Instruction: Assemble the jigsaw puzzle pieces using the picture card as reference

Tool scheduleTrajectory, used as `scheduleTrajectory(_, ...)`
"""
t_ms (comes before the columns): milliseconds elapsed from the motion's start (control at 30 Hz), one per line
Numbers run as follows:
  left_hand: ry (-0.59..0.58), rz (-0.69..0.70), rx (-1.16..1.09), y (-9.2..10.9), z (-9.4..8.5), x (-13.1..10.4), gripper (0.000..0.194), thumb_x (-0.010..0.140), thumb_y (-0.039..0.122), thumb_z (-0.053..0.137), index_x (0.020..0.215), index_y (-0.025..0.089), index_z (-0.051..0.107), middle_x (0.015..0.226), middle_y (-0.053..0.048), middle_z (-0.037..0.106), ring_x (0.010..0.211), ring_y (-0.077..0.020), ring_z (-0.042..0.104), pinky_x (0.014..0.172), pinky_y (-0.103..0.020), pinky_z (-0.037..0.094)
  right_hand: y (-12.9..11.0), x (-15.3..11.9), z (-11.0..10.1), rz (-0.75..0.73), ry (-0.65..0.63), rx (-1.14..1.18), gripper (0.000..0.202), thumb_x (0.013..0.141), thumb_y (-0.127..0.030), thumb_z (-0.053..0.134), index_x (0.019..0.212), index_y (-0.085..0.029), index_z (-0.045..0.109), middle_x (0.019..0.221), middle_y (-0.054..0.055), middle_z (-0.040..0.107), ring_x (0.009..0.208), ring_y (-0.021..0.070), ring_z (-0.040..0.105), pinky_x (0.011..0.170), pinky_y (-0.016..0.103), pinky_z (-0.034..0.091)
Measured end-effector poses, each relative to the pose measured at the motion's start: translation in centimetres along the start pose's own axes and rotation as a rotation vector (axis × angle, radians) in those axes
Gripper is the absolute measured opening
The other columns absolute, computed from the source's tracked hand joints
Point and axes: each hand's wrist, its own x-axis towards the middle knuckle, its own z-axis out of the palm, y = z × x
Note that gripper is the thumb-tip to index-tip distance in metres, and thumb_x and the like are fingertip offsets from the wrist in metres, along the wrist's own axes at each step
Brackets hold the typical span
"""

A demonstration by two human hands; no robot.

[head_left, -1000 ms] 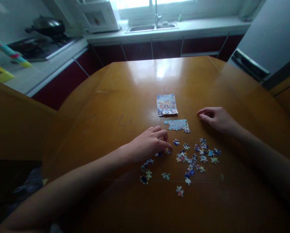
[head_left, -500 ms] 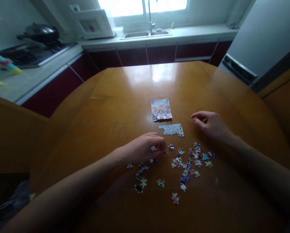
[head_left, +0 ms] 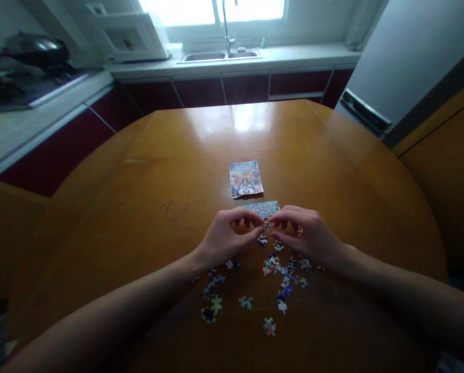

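Note:
My left hand (head_left: 232, 233) is curved with thumb and index finger nearly meeting at a small puzzle piece (head_left: 267, 226). From the right, my right hand (head_left: 305, 233) reaches to the same piece, its thumb and index finger a little apart. Just beyond the fingertips lies a joined strip of puzzle (head_left: 262, 208), its lower part hidden by my hands. Above it rests a printed picture sheet (head_left: 246, 178). Loose puzzle pieces (head_left: 273, 265) are scattered below and between my hands, some partly covered by the right one.
The wooden table (head_left: 193, 155) fills the middle. Behind it stand a counter with a sink (head_left: 220, 55) and a white microwave (head_left: 131, 39). A black pan (head_left: 38, 49) sits on the stove at the left; a fridge (head_left: 403, 62) is at the right.
My right hand has moved left and down to meet my left hand, which has turned its fingertips toward it. The view has shifted slightly to the right.

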Motion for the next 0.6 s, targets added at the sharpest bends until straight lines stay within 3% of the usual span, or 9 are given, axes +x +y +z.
scheduleTrajectory(200,-0.024,0.063,-0.078,-0.19,0.19,-0.35,0.010,0.083,0.022,0.073,0.092,0.017,0.073,0.086,-0.003,0.072,0.078,-0.0143,0.063,0.072,-0.028,0.050,-0.53,-0.13,0.01,-0.136,0.007,-0.029,0.010,0.088,-0.019,0.068,0.097,-0.014,0.069,0.082,0.006,0.068,0.074,0.0145,0.061,0.066,0.029,0.050)
scheduleTrajectory(600,-0.018,0.178,-0.064,-0.54,-0.06,-0.54,0.015,0.081,0.015,0.075,0.095,0.019,0.072,0.085,-0.001,0.071,0.080,-0.0130,0.062,0.073,-0.027,0.049,-0.50,-0.35,-0.29,-0.153,0.005,-0.042,0.013,0.088,-0.018,0.067,0.101,-0.014,0.068,0.086,0.005,0.068,0.075,0.0138,0.061,0.067,0.029,0.050)
